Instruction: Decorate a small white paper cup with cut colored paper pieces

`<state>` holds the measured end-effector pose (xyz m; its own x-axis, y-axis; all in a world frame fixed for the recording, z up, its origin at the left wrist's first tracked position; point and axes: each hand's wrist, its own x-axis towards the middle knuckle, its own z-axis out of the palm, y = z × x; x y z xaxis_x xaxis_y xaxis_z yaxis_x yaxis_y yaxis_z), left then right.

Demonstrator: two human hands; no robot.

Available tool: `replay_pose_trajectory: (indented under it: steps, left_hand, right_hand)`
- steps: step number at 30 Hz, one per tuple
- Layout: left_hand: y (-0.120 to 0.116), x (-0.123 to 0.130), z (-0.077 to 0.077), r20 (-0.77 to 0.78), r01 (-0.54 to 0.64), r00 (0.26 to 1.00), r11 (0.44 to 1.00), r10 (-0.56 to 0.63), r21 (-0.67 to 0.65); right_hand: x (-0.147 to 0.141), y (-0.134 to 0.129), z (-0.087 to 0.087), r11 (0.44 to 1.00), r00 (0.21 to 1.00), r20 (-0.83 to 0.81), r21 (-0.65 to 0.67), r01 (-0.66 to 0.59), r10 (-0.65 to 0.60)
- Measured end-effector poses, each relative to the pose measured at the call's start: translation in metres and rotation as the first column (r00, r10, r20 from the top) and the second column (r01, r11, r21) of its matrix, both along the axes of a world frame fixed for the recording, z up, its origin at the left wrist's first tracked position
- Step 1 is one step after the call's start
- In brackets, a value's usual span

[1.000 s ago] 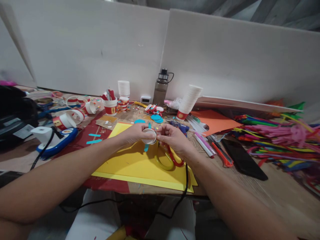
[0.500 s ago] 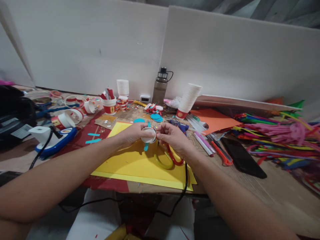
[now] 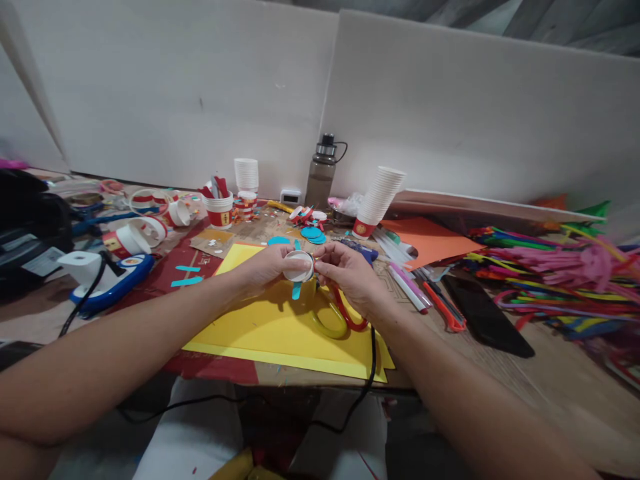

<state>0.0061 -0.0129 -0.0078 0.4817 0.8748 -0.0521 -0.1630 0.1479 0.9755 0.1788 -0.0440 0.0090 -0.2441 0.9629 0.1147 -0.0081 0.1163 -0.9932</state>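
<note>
The table (image 3: 565, 400) spans the view, its near edge crossing above the person's lap. Over that edge the left forearm (image 3: 125, 347) slants inward from the lower left and the right forearm (image 3: 450, 367) from the lower right, so that the hands meet near the middle. A pile of pipe cleaners (image 3: 560, 267) spreads along the table's right side. Yellow sheets (image 3: 260, 333) lie by the near edge, beneath the hands.

The left hand (image 3: 263, 270) is closed on a small white-and-red paper cup piece (image 3: 299, 272), thumb across its round white face and fingers curled behind. The right hand (image 3: 350, 273) bends in from the other side, thumb and index finger pinched together at the piece's right rim. The piece is held above the far part of the yellow sheets, its round face toward the camera.

A black phone (image 3: 487, 317) lies between the right forearm and the pipe cleaners. A yellow handle loop (image 3: 333, 335) and a red handle loop (image 3: 359, 328) show below the right hand. Smallest, a turquoise strip (image 3: 296, 291) sticks out under the cup piece.
</note>
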Motion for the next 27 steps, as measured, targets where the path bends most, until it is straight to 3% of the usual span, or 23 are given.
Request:
replay_pose_trajectory:
  steps: [18,27]
  left_hand:
    - [-0.0032,-0.0032,-0.0026,-0.159,-0.12,0.973,0.957,0.166,0.264]
    - [-0.0015,-0.0009,-0.0044,0.016,-0.077,0.997,0.984,0.075,0.159]
  right_hand:
    - [0.0004,0.0014,-0.002,0.992,0.991,0.086,0.082,0.093,-0.1]
    - [0.0011,0.0037,-0.0078,0.981,0.984,0.103,0.145,0.127,-0.143]
